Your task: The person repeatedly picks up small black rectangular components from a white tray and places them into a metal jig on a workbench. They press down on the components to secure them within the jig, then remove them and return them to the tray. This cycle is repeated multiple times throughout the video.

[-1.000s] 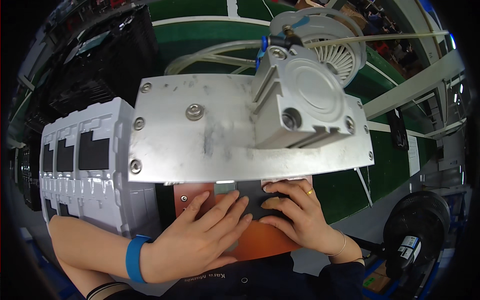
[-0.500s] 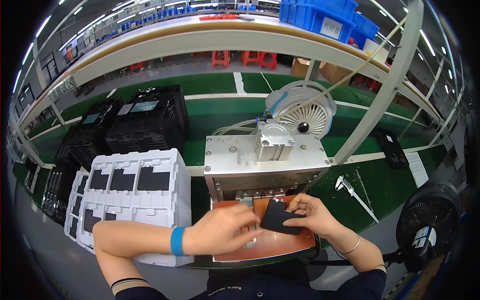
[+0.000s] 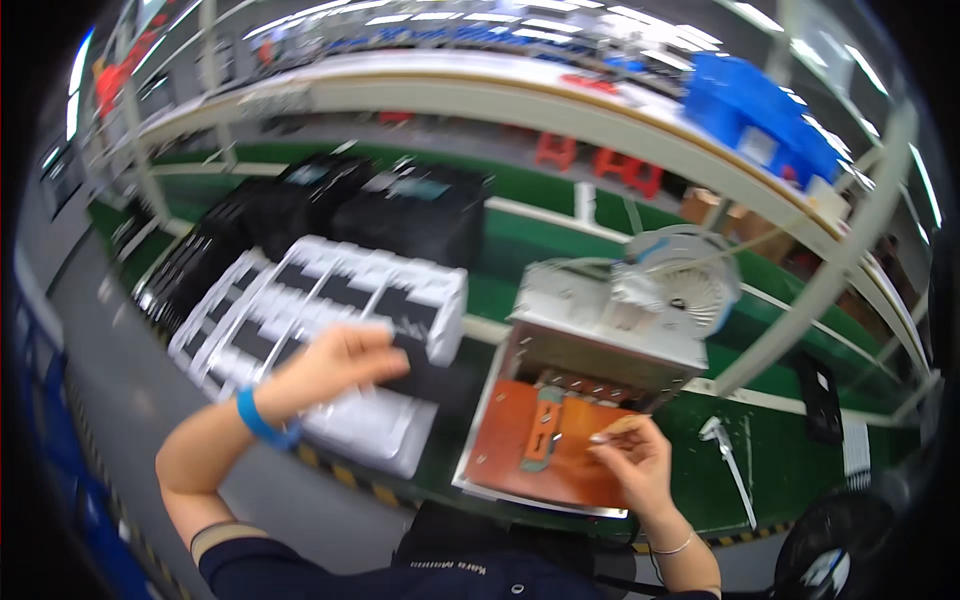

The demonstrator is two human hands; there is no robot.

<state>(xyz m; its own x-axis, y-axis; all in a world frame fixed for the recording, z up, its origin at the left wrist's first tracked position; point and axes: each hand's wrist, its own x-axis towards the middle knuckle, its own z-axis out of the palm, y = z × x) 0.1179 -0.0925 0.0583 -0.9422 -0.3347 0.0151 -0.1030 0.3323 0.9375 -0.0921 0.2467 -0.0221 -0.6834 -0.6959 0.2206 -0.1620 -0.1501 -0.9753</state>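
Note:
My left hand (image 3: 335, 365), with a blue band at the wrist, holds a flat black rectangular part (image 3: 432, 378) by one end, above the edge of the stacked white trays (image 3: 300, 300). My right hand (image 3: 635, 462) rests with loosely curled fingers on the right side of the orange fixture plate (image 3: 505, 440) and holds nothing I can see. A small teal-grey clamp piece (image 3: 542, 432) lies in the plate's middle. The plate sits under a grey metal press unit (image 3: 610, 325). The picture is blurred by motion.
Black trays (image 3: 390, 205) are stacked behind the white ones. A white round fan-like wheel (image 3: 690, 280) stands behind the press. A small white tool (image 3: 722, 440) lies on the green mat at right. A blue bin (image 3: 765, 125) sits on the upper shelf, and a black fan (image 3: 835, 545) is at lower right.
My left hand has lifted the black part off the orange plate and carried it left toward the white trays. The view has swung left and pulled back.

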